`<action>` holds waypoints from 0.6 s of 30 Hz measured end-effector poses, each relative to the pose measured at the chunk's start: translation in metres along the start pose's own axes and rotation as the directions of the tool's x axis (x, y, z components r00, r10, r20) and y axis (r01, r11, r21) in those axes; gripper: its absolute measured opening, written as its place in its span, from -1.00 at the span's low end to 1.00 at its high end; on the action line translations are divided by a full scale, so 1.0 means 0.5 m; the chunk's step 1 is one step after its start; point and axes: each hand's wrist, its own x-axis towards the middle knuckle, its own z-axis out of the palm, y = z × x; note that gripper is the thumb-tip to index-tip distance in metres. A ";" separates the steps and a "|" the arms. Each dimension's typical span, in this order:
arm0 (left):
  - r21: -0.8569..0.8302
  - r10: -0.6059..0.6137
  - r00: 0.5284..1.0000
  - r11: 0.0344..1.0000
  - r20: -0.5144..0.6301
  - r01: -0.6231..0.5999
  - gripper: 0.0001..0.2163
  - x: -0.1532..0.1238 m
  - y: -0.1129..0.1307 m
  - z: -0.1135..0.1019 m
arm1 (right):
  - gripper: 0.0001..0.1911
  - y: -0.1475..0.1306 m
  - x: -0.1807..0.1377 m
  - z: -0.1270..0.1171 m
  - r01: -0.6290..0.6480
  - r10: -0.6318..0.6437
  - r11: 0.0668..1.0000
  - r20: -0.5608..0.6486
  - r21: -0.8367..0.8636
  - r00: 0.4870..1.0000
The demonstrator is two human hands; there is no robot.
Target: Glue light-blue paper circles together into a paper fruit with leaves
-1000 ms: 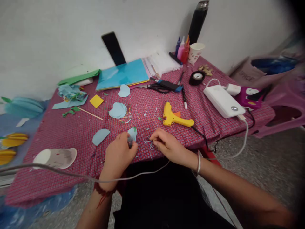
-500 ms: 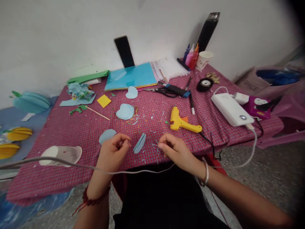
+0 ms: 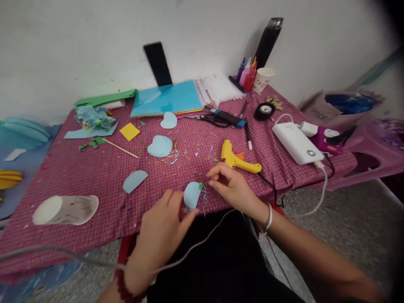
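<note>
A folded light blue paper piece (image 3: pixel 192 194) with a small green bit at its upper corner is at the table's front edge. My left hand (image 3: pixel 164 221) has its thumb and fingers closed around the lower left of this piece; the exact contact is partly hidden. To the right, my right hand (image 3: pixel 232 185) is raised with bent fingers, thumb and fingertips slightly apart and nothing visible between them. Just beyond it lies a yellow glue gun (image 3: pixel 240 160). A half-round blue paper (image 3: pixel 135 181) rests left of the hands, with a stack of blue paper rounds (image 3: pixel 160 146) farther back.
A paper cup (image 3: pixel 66 209) lies on its side at left. Scissors (image 3: pixel 216 120), a utility knife (image 3: pixel 229 118) and a marker (image 3: pixel 249 134) lie behind. A white power bank (image 3: pixel 298 143) is at right. A cable (image 3: pixel 189 252) crosses in front of me.
My left hand has moved right and nearer, onto the folded blue paper piece, which has turned to show its flat face and green bit. My right hand's fingers have parted slightly. The view has shifted.
</note>
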 end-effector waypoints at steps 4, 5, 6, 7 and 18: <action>0.036 -0.027 0.998 0.999 0.048 0.026 -0.69 0.003 0.031 0.032 | -0.91 0.006 0.010 -0.025 -0.066 0.068 0.994 -0.028 0.082 0.997; -0.007 -0.048 0.997 0.999 0.053 0.048 -0.72 0.008 0.030 0.035 | -0.91 0.009 0.012 -0.028 -0.085 0.088 0.991 -0.023 0.107 0.996; -0.055 -0.065 0.996 0.996 0.056 0.068 -0.75 0.013 0.026 0.035 | -0.90 0.012 0.014 -0.030 -0.104 0.107 0.986 -0.014 0.129 0.994; -0.101 -0.075 0.995 0.992 0.059 0.081 -0.78 0.018 0.020 0.034 | -0.88 0.014 0.015 -0.031 -0.122 0.124 0.981 -0.002 0.149 0.992; -0.431 -0.123 0.992 0.894 0.031 0.124 -0.77 0.048 -0.041 -0.012 | -0.90 0.004 0.003 -0.005 -0.172 0.167 0.981 0.065 0.088 0.984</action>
